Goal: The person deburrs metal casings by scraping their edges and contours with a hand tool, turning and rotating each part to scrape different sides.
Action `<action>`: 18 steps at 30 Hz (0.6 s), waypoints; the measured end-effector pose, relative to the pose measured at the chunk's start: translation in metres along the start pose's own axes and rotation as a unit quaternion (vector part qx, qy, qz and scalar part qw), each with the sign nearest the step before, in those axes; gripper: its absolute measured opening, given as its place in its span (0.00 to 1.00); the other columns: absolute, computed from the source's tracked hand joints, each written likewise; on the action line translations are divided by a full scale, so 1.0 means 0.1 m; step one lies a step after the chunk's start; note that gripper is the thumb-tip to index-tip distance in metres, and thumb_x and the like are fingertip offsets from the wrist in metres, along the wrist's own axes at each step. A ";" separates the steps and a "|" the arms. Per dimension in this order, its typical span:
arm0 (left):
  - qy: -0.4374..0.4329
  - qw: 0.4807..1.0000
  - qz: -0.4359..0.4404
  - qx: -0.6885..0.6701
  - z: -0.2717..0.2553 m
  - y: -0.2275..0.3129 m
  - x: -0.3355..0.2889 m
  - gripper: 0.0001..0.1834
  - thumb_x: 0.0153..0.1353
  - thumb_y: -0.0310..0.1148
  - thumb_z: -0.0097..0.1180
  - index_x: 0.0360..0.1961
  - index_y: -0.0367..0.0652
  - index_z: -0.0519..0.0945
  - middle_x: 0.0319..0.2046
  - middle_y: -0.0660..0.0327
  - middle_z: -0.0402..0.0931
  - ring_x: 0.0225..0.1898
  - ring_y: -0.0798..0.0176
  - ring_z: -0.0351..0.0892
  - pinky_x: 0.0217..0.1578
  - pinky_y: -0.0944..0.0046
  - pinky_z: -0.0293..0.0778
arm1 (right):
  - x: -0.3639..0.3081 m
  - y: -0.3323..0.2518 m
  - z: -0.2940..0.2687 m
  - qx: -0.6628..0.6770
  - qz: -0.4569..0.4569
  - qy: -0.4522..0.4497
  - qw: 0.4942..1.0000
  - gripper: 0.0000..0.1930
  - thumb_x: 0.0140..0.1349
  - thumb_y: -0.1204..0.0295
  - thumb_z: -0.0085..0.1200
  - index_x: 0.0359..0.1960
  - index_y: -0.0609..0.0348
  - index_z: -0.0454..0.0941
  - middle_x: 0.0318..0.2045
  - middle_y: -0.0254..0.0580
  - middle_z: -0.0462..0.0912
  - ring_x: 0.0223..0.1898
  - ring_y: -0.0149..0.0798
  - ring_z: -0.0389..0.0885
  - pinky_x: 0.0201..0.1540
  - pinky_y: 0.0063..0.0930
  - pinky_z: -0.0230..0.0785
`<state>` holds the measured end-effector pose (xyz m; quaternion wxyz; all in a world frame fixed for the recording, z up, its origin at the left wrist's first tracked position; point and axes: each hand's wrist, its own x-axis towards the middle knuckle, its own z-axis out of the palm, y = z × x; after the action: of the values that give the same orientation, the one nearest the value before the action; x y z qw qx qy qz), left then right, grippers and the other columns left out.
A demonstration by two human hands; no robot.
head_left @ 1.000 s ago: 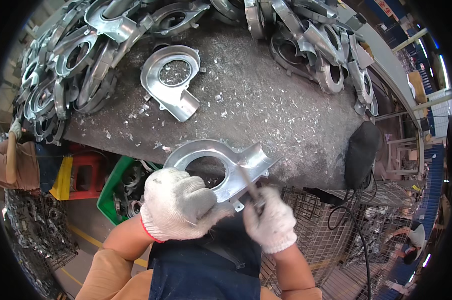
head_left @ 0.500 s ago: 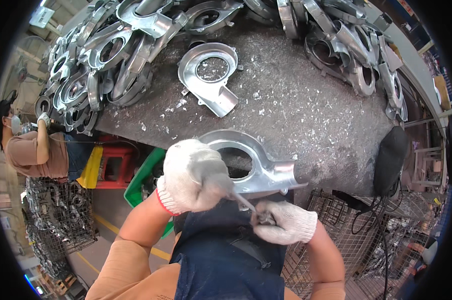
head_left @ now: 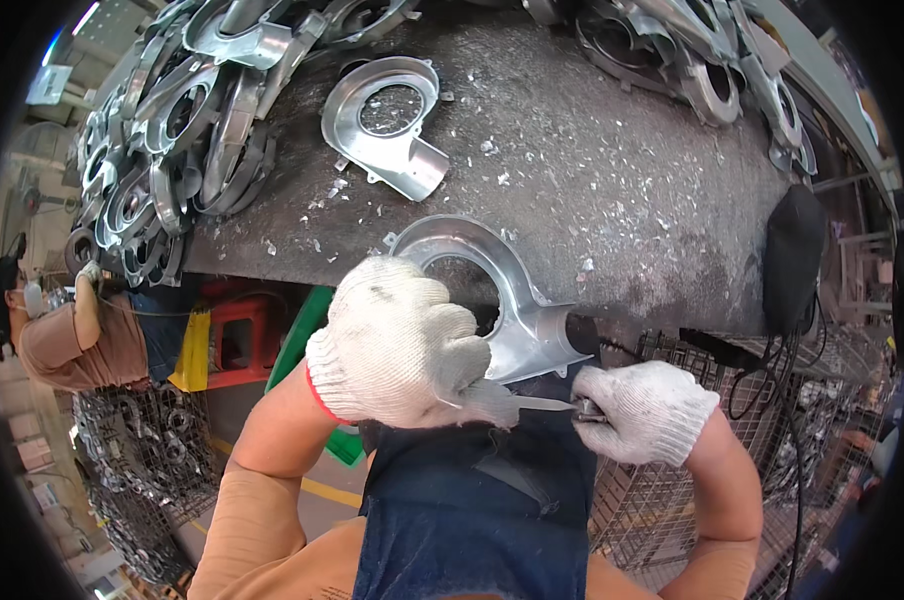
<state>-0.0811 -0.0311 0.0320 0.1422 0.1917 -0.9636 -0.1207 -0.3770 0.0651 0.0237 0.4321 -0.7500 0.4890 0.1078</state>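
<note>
A silvery cast-metal housing (head_left: 517,350), shaped like a blower scroll with a round opening and a short spout, tilts at the table's near edge, above my dark apron. My left hand (head_left: 402,345), in a white knit glove, is closed over its near left side; the fingertips underneath are hidden. My right hand (head_left: 652,412), also gloved, closes round the handle of a flat-bladed hand tool (head_left: 547,404). The pale blade points left, below the housing, and its tip meets the left glove's thumb side. A similar housing (head_left: 407,165) lies flat beyond, its spout toward me.
Metal housings pile up at the table's far left (head_left: 172,140) and far right (head_left: 707,75). Bright shavings litter the dark tabletop (head_left: 612,200). A black cloth-like bundle (head_left: 794,260) hangs at the right corner, above cables and wire cages (head_left: 642,500). A person (head_left: 82,330) works at left.
My right hand has moved right with the tool, whose blade now lies nearly level. The left hand and the held housing have shifted slightly right across the table. The whole view has also shifted.
</note>
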 end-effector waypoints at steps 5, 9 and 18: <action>0.036 0.998 -0.046 -0.025 0.06 -0.01 -0.03 0.24 0.49 0.60 0.75 0.16 0.56 0.81 0.17 0.66 0.70 0.20 0.53 0.75 0.26 0.51 0.68 | -0.04 0.02 0.20 -0.015 -0.049 -0.015 0.999 0.11 0.70 0.58 0.60 0.42 0.50 0.83 0.30 0.44 0.90 0.32 0.53 0.92 0.35 0.46 0.86; 0.127 0.981 -0.121 -0.084 0.13 0.05 -0.07 0.10 0.49 0.40 0.71 0.18 0.52 0.83 0.19 0.62 0.76 0.22 0.48 0.78 0.29 0.51 0.73 | -0.11 0.00 0.62 0.099 -0.055 0.223 0.968 0.10 0.65 0.62 0.69 0.41 0.51 0.83 0.30 0.39 0.88 0.29 0.49 0.91 0.32 0.42 0.85; 0.176 0.958 -0.193 -0.120 0.20 0.33 0.05 0.04 0.50 0.30 0.63 0.21 0.48 0.85 0.21 0.58 0.81 0.23 0.44 0.80 0.30 0.52 0.76 | 0.05 -0.42 1.01 0.183 0.087 0.407 0.891 0.10 0.62 0.71 0.72 0.42 0.55 0.83 0.31 0.46 0.89 0.29 0.51 0.93 0.34 0.40 0.86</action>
<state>-0.1033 -0.0004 0.0241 0.3052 0.3736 -0.8466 -0.2249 -0.3137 0.1439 -0.0173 0.3137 -0.5901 0.6967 -0.2608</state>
